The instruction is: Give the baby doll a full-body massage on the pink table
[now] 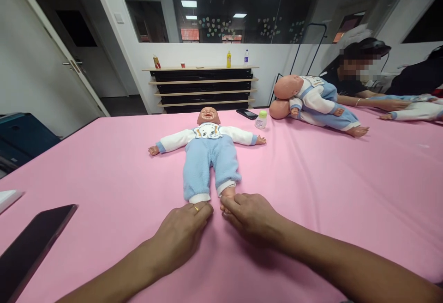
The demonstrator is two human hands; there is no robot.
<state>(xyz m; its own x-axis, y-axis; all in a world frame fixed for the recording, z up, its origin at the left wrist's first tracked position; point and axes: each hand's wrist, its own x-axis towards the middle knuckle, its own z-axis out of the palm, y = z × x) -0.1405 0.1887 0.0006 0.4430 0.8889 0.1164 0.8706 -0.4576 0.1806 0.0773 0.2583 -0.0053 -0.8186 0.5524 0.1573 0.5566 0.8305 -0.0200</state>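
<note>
A baby doll (209, 155) in a white top and fluffy blue trousers lies on its back on the pink cloth, head away from me and arms spread wide. My left hand (185, 227) is closed around the doll's foot on the left, which it hides below the white cuff. On the right, my right hand (254, 215) grips the doll's other foot; a bit of bare ankle (228, 192) and some toes show there. Both of the doll's legs point toward me, slightly apart.
Two more dolls (311, 97) lie stacked at the right, near a co-worker (360, 67) handling another doll. A green-capped bottle (261, 120) and a phone (247, 114) sit by the far edge. Another phone (36, 243) lies at the left on the pink cloth (114, 173).
</note>
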